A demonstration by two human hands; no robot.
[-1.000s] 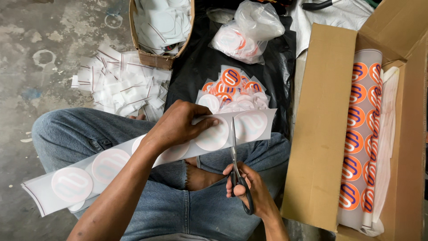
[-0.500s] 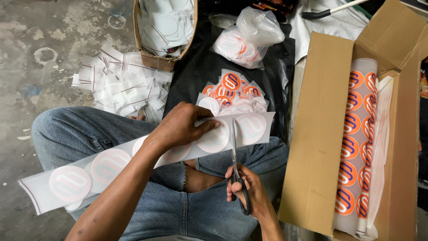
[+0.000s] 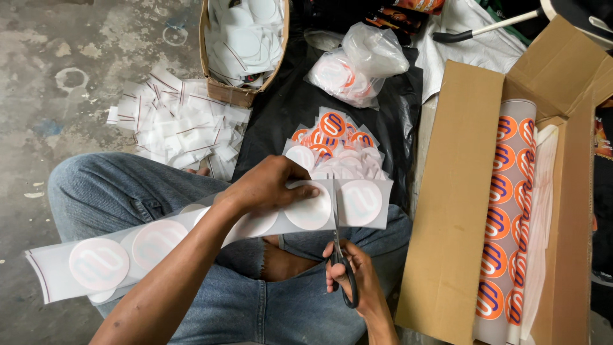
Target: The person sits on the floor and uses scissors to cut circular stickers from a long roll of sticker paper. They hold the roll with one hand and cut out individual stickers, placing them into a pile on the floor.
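My left hand [image 3: 271,185] presses down on a long white strip of round stickers [image 3: 153,239] that lies across my lap, seen from its pale back side. My right hand [image 3: 354,281] holds black-handled scissors [image 3: 338,243]. The blades point up and cut into the strip between two of the circles near its right end. Beyond the strip lies a pile of cut orange-and-white stickers [image 3: 335,144] on a black sheet [image 3: 281,108].
A long cardboard box [image 3: 466,191] at my right holds a roll of orange stickers [image 3: 504,211]. A small cardboard box of white circles [image 3: 246,32], scattered white offcuts [image 3: 175,124] and a clear bag of stickers [image 3: 357,61] lie ahead on the concrete floor.
The scissor blades have moved a little further up into the strip. My left hand keeps its hold on the strip.
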